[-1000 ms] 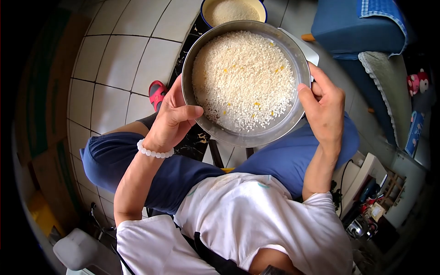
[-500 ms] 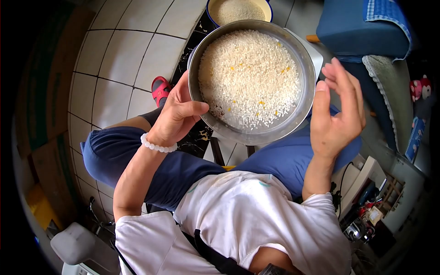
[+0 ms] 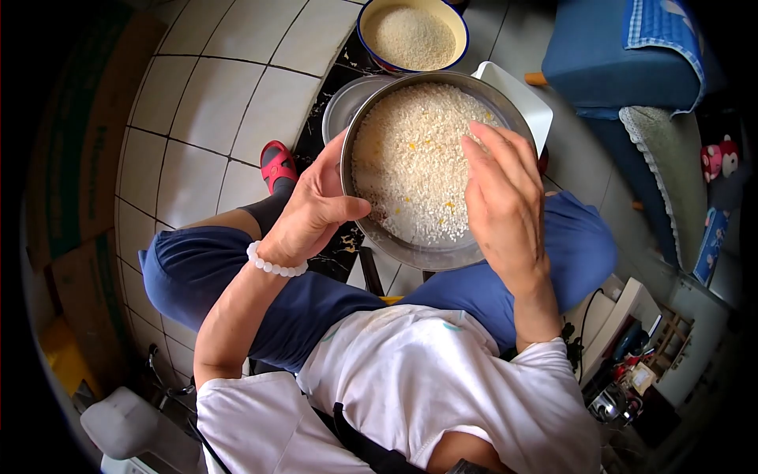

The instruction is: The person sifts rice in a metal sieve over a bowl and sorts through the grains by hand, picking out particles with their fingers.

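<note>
I have the round, grey metal pan (image 3: pixel 433 257) at the upper centre of the frame, above the person's knees, with a broad bed of white rice grains (image 3: pixel 414 170) dotted with small yellow bits (image 3: pixel 412 145). The hands are apart. The left hand (image 3: pixel 320 201) is clamped on the pan's left wall, thumb over the rim; its other fingers are mostly hidden, but I judge this grip steadies the pan by itself and leaves the other hand unloaded. The right hand (image 3: pixel 505 201) holds nothing that I can see, its fingers extended over the rice; I cannot tell whether they touch it.

Just beyond the pan, at the top of the frame, a cream, blue-rimmed basin (image 3: pixel 461 36) holds a pale grain heap (image 3: pixel 412 38), probably placed there to be within reach. A grey, round dish or lid (image 3: pixel 343 107) shows from behind the pan's upper left, a flat, white panel (image 3: pixel 525 93) from behind its upper right.
</note>
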`<state>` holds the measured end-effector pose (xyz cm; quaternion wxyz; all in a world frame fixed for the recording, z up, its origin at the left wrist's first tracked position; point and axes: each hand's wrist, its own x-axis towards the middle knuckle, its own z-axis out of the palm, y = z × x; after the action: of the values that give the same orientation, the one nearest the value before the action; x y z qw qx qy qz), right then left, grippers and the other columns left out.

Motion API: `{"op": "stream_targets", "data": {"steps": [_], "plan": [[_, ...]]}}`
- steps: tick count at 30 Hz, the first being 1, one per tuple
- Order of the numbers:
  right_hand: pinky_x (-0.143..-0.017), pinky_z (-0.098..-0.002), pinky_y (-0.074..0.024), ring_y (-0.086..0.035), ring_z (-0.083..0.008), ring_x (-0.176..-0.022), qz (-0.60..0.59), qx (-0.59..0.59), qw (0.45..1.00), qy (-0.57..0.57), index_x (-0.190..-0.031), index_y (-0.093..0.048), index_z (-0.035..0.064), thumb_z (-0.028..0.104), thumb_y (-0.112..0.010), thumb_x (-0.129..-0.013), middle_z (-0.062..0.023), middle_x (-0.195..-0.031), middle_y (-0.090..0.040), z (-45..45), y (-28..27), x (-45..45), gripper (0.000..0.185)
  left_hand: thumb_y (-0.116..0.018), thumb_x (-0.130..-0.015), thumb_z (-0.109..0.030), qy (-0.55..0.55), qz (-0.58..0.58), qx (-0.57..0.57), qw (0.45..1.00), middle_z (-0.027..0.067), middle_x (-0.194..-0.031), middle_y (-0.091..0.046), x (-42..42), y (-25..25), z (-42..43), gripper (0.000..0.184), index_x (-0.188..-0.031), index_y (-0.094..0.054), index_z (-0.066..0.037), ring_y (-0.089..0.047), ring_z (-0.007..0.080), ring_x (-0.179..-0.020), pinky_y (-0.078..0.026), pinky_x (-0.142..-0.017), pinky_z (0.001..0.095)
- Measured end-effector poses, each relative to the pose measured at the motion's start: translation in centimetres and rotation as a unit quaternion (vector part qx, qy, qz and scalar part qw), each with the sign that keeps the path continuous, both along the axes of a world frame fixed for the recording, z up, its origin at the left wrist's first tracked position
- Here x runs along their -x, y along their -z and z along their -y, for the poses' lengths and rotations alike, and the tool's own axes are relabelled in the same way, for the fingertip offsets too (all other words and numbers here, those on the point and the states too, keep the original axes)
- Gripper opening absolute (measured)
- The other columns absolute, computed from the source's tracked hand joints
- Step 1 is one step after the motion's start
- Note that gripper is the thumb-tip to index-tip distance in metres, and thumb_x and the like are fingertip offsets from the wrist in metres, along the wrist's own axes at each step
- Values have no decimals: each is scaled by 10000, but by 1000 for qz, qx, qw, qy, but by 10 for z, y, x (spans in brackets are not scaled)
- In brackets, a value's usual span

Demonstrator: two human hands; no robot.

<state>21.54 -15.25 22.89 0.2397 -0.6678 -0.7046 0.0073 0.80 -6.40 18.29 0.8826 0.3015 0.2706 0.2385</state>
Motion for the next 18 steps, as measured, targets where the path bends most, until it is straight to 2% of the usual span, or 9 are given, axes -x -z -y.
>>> {"op": "stream_targets", "data": {"steps": [8, 10, 14, 15, 18], "plan": [[-949, -412, -457, -530, -340, -1117, 23, 38, 999, -17, -1106, -606, -87, -82, -622, -728, -200, -1208, -574, -2, 2, 4, 379, -627, -654, 127, 10, -9, -8, 1000, 77, -1421, -445, 0, 1, 1, 918, -1489, -267, 1, -413, 184, -1325, -328, -1116, 330], [-961, -410, -454, -528, -341, -1121, -1, 61, 997, -49, -1115, -611, -77, -80, -630, -706, -196, -1221, -573, -1, 4, 4, 409, -624, -655, 130, 11, -5, 3, 1000, 80, -1422, -444, 0, 1, 2, 915, -1488, -267, 4, -413, 184, -1325, -330, -1115, 328], [-912, -374, -491, -552, -288, -1088, -34, 106, 990, -89, -1010, -644, -54, -73, -631, -695, -140, -1165, -616, 2, 1, 6, 316, -625, -658, 132, 15, -6, 11, 1000, 83, -1424, -442, 0, -1, 1, 914, -1488, -264, 5, -414, 184, -1325, -333, -1113, 330], [-863, -351, -510, -578, -268, -1046, -50, 110, 987, -107, -962, -649, -51, -70, -626, -697, -129, -1104, -641, 3, -2, 5, 267, -627, -660, 132, 14, -3, 11, 1000, 85, -1426, -441, 0, 1, 2, 914, -1489, -263, 5, -414, 185, -1326, -334, -1113, 331], [-830, -356, -518, -602, -286, -994, -65, 161, 977, -120, -961, -649, -52, -74, -616, -713, -149, -1068, -649, 7, -10, -3, 251, -630, -664, 134, 10, 3, 4, 1000, 89, -1428, -440, 0, 6, 1, 915, -1490, -258, 5, -414, 187, -1326, -335, -1114, 334]]}}
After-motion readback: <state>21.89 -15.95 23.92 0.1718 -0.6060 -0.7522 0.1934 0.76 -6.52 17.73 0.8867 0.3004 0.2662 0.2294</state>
